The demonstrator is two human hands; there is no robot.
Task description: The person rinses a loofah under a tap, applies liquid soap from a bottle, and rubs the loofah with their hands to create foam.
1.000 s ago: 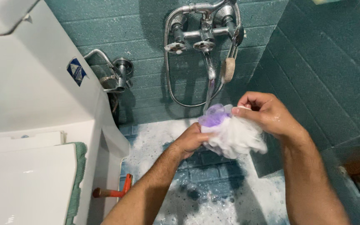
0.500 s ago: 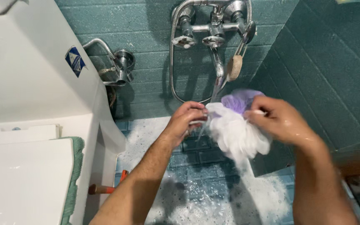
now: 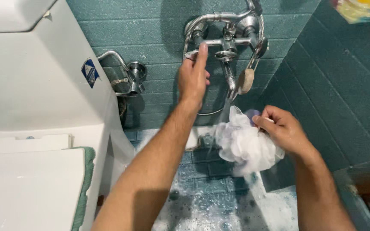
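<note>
My right hand [image 3: 281,128] grips a white and purple mesh bath sponge [image 3: 245,143] under the stream from the chrome wall tap [image 3: 232,83]. My left hand [image 3: 193,77] is raised to the tap's left knob [image 3: 191,54], fingers stretched up against it. The sponge hangs wet below the spout, over the foamy teal tile floor [image 3: 210,201].
A white toilet with its tank [image 3: 35,77] fills the left side, a green mat [image 3: 84,184] at its edge. A chrome hose valve [image 3: 133,75] sits on the wall beside it. A tan pumice stone [image 3: 246,81] hangs from the tap. Teal walls meet in a corner on the right.
My left hand let go of the sponge and rose to the tap's left knob. My right hand alone keeps the sponge, which sits a little lower under the spout.
</note>
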